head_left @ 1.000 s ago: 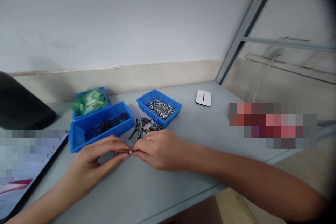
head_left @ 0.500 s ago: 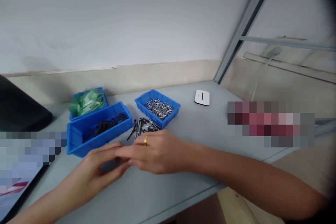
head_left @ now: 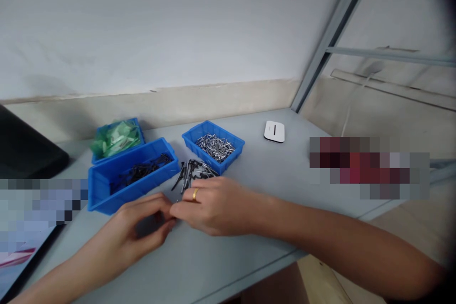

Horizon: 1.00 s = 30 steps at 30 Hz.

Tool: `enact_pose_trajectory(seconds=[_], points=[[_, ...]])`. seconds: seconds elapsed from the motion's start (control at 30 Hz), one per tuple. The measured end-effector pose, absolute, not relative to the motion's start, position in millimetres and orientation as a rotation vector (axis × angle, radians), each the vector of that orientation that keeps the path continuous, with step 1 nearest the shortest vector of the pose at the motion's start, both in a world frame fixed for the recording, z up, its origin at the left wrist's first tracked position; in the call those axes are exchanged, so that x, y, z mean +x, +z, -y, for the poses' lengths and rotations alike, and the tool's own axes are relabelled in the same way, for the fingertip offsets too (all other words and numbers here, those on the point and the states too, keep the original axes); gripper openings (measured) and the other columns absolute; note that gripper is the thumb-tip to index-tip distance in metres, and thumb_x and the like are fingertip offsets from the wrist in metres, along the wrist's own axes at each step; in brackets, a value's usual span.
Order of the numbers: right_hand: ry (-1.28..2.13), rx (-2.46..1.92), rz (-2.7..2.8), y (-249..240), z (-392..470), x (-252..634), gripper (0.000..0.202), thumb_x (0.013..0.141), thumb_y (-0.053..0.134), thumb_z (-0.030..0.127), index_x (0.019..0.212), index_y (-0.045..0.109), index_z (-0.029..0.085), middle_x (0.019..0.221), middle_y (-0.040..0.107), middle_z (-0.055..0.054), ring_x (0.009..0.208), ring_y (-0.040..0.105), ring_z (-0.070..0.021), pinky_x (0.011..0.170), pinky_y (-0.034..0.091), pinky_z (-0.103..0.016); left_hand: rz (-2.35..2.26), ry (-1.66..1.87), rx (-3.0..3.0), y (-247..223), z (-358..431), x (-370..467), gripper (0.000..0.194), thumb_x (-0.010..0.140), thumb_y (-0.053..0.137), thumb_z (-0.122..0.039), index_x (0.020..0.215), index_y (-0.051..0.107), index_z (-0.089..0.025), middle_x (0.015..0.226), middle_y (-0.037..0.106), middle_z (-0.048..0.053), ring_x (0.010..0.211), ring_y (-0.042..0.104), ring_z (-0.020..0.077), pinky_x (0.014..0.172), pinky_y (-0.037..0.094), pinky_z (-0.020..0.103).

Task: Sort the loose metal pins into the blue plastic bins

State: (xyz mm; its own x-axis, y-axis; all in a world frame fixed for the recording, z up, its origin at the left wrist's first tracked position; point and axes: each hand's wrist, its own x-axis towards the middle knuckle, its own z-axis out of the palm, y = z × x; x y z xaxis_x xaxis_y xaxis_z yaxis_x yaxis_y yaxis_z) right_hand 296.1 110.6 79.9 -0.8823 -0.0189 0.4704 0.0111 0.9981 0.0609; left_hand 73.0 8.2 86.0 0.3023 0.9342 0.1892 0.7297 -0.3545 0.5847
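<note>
My left hand [head_left: 140,221] is closed in a pinch, thumb against fingertips, low over the grey table. Against those fingertips rests my right hand [head_left: 215,206], its fingers curled together and a gold ring on one. Whatever lies between the fingers is mostly hidden; only a tiny bright bit shows. Just beyond the right hand is a loose pile of pins [head_left: 188,173], silver and black. Behind that pile stands a blue bin [head_left: 221,167] of silver metal pins [head_left: 215,146]. A longer blue bin [head_left: 142,189] with thin black parts [head_left: 149,168] sits beyond my left hand.
A third blue bin [head_left: 141,137] at the back holds a green plastic bag [head_left: 119,137]. Toward the right corner lies a white square device [head_left: 274,131]. A dark object [head_left: 28,147] and a blurred-out screen-like area flank the left side. A metal frame post [head_left: 326,45] rises at right.
My right hand's fingers have drawn back slightly to the right from the left fingertips, showing a small gap. The left hand stays nearly in place. The bins and pile look unchanged.
</note>
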Motion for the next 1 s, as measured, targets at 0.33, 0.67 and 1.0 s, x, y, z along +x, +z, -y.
enact_pose_trajectory(seconds=[0.33, 0.67, 1.0], points=[[-0.16, -0.094, 2.722, 82, -111, 296, 0.023, 0.109, 0.042, 0.014, 0.1, 0.064, 0.019, 0.077, 0.065, -0.001, 0.074, 0.059, -0.0184, 0.065, 0.039, -0.032, -1.527, 0.809, 2.147, 75, -5, 69, 0.02, 0.097, 0.058, -0.032, 0.083, 0.071, -0.027, 0.076, 0.074, -0.005, 0.068, 0.07, 0.0149, 0.064, 0.055, 0.019], [-0.18, -0.123, 2.754, 81, -110, 295, 0.019, 0.108, 0.049, 0.013, 0.093, 0.06, 0.02, 0.071, 0.064, -0.001, 0.072, 0.061, -0.0174, 0.063, 0.038, -0.03, -1.647, 0.797, 2.114, 85, -4, 72, 0.021, 0.098, 0.058, -0.038, 0.086, 0.073, -0.029, 0.081, 0.077, -0.003, 0.073, 0.073, 0.0185, 0.069, 0.057, 0.023], [-0.117, -0.19, 2.857, 85, -108, 295, 0.018, 0.11, 0.048, 0.017, 0.099, 0.062, 0.018, 0.074, 0.069, -0.002, 0.076, 0.067, -0.0184, 0.062, 0.043, -0.031, -1.656, 0.809, 2.07, 88, -3, 76, 0.024, 0.098, 0.061, -0.041, 0.084, 0.074, -0.028, 0.08, 0.077, -0.002, 0.072, 0.072, 0.0185, 0.064, 0.056, 0.022]])
